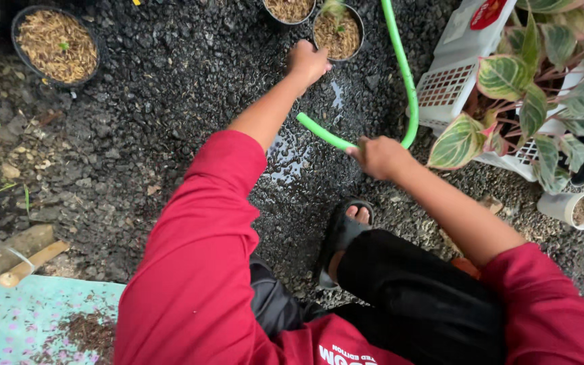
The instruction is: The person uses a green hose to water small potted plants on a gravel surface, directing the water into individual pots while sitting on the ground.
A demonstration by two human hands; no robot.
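Nearest, a person crouches in red sleeves and dark trousers, one foot in a black sandal (341, 233) on dark wet gravel (170, 88). At near left lie a pale flowered mat (15, 324) with scattered soil and a wooden stick (32, 262). The right hand (380, 157) is closed around a green hose (400, 74), fingers wrapped tight near its open end, which points left; the hose loops right behind the hand and runs to the far edge. Farther, the left hand (307, 61) reaches to a black pot (338, 32) of husk holding a small seedling, the knuckles touching its rim; whether its fingers are curled or spread cannot be told. At right, a leafy plant (535, 88) stands by a white basket (451, 81), with a small white pot (571, 208) nearer. At far left sits a larger husk-filled pot (55, 46).
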